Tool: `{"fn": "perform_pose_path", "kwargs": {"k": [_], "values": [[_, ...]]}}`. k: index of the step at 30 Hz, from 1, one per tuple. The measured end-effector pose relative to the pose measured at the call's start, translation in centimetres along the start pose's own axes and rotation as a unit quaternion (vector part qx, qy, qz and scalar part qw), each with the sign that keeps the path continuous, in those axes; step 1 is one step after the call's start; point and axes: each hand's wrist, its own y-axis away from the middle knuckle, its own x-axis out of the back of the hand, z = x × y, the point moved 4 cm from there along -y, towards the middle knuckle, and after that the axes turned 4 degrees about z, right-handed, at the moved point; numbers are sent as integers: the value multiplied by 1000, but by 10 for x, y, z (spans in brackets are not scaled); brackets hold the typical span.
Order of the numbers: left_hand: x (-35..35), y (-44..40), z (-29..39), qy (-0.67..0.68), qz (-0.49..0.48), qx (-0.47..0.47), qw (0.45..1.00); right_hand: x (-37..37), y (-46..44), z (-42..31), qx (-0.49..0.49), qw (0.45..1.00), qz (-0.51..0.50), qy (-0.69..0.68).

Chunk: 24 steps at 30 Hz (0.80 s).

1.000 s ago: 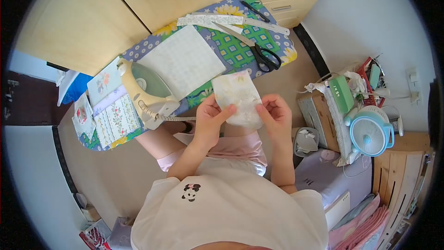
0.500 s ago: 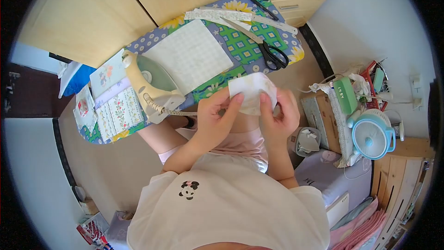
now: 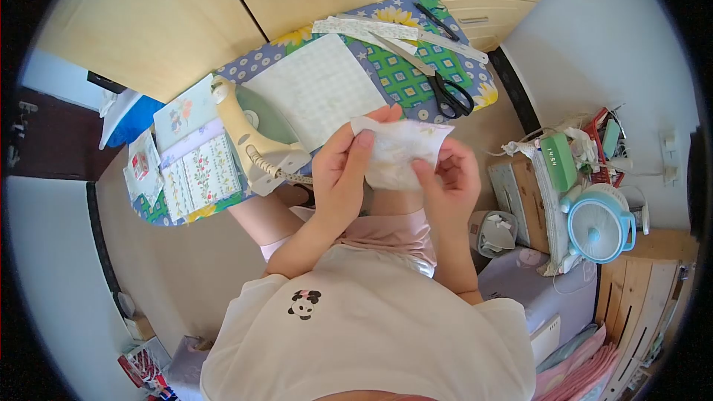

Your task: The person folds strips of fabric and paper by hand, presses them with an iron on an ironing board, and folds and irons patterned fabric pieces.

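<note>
Mid-frame, the left hand (image 3: pixel 343 172) pinched the cloth (image 3: pixel 401 150) by its upper left, fingers (image 3: pixel 386 113) newly showing behind its top edge, while the right hand (image 3: pixel 452 180) gripped its right side, so the handling seemed unfinished

The patterned ironing board (image 3: pixel 394 76) carried an iron (image 3: pixel 243 130), white sheet (image 3: pixel 316 83), scissors (image 3: pixel 436 83), ruler (image 3: pixel 454 47), pale strips (image 3: pixel 364 27) and floral pieces (image 3: pixel 202 178).
</note>
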Motion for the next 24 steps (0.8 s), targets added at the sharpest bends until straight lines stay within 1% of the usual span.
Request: {"fn": "perform_pose_path", "kwargs": {"k": [2,4,6,8,9,11,12,14,15,17,18,20,21,23,24], "values": [[2,-1,-1,-12,2,15,1000,10,0,10,-49,998,-21,-24],[3,1,-8,-33,-51,28,998,7,0,2,-51,998,-6,-24],[-4,1,-8,-33,-70,32,996,7,1,1,-54,998,10,-23],[-7,1,-8,-34,-87,33,995,7,-1,-1,55,997,6,49],[-4,0,-9,-52,-80,45,994,6,-2,-2,56,997,5,48],[-1,0,-6,-72,-70,57,993,1,-4,-4,39,994,-42,93],[0,-2,-1,-67,-53,49,995,1,-4,-2,38,994,-43,93],[2,-5,3,-62,-35,41,997,-1,-4,13,-92,992,-86,5],[2,-6,5,-47,-34,30,998,2,-5,14,-91,992,-87,5],[5,-8,6,-33,-33,20,999,2,-5,18,-128,977,-170,27],[8,-9,5,-19,-24,15,999,4,-5,17,-127,977,-170,27],[9,-10,5,-3,-16,8,1000,1,0,16,-131,954,-265,38],[10,-11,6,7,-8,13,1000,3,-1,15,-129,954,-267,38],[11,-12,9,18,2,16,1000,7,0,18,-153,911,-335,187],[11,-11,10,31,-9,31,999,12,-4,18,-152,911,-336,187]]}}
